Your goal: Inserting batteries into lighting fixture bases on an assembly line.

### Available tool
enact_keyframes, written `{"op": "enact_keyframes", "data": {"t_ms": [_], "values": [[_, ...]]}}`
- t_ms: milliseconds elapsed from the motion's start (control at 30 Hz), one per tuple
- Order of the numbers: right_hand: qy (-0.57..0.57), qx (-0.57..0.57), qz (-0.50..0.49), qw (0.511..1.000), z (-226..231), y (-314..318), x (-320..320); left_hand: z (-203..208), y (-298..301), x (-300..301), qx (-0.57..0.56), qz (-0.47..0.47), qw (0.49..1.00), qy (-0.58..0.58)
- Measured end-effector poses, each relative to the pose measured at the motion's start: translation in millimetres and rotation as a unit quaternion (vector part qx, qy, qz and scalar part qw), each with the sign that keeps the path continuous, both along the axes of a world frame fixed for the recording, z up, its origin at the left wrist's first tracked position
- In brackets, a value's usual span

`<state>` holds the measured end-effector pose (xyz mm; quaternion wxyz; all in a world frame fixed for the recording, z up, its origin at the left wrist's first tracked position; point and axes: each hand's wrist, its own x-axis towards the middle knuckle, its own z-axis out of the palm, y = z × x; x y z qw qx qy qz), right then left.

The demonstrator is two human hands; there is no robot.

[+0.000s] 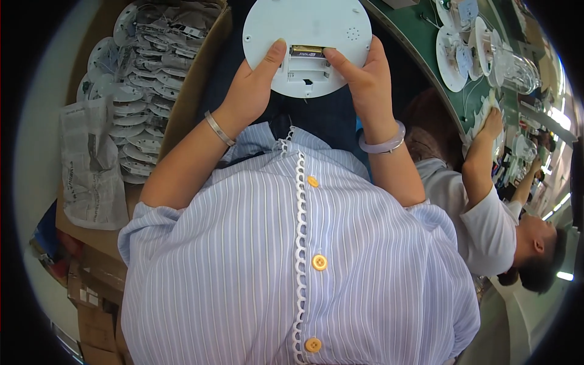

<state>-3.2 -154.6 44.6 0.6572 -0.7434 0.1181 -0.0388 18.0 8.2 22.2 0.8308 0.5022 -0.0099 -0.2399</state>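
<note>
A round white plastic disc (pixel 310 21) with an uncovered battery compartment is held up between my two hands at the top of the head view. My left hand (pixel 258 82) grips its left edge, the thumb lying beside the compartment. On the opposite edge, my right hand (pixel 368 79) clasps the disc with its thumb at the end of a battery (pixel 307 51). That battery, dark with a gold band, lies in the upper slot. Below it, part of the compartment (pixel 298 72) shows bare. The fingers behind the disc are hidden.
To the left, a cardboard box (pixel 188 103) holds stacked white discs (pixel 137 115) and crumpled paper. A sheet of printed paper (pixel 91 164) hangs over its side. A green table (pixel 420 30) on the right bears more white discs (pixel 451 58); a co-worker (pixel 493 225) sits there.
</note>
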Motion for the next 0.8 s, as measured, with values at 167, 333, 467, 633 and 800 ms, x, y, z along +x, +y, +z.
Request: {"op": "enact_keyframes", "data": {"t_ms": [167, 333, 467, 633, 800], "values": [[-0.015, -0.016, 0.009, 1.000, 7, 3, 3, 4, 4, 3, 0.014, -0.011, 1.000, -0.024], [0.014, -0.003, 0.014, 1.000, -4, 0, 7, 5, 1, 9, -0.037, 0.052, 0.997, 0.048], [-0.157, -0.119, -0.102, 0.975, 14, -1, 8, 8, 1, 13, -0.118, 0.068, 0.983, 0.123], [-0.433, -0.125, 0.149, 0.880, 137, -2, -13, 24, 0, 20, -0.153, 0.046, 0.980, 0.116], [-0.478, -0.165, 0.227, 0.832, 184, 7, -13, 31, 4, 26, -0.164, 0.108, 0.977, 0.082]]}}
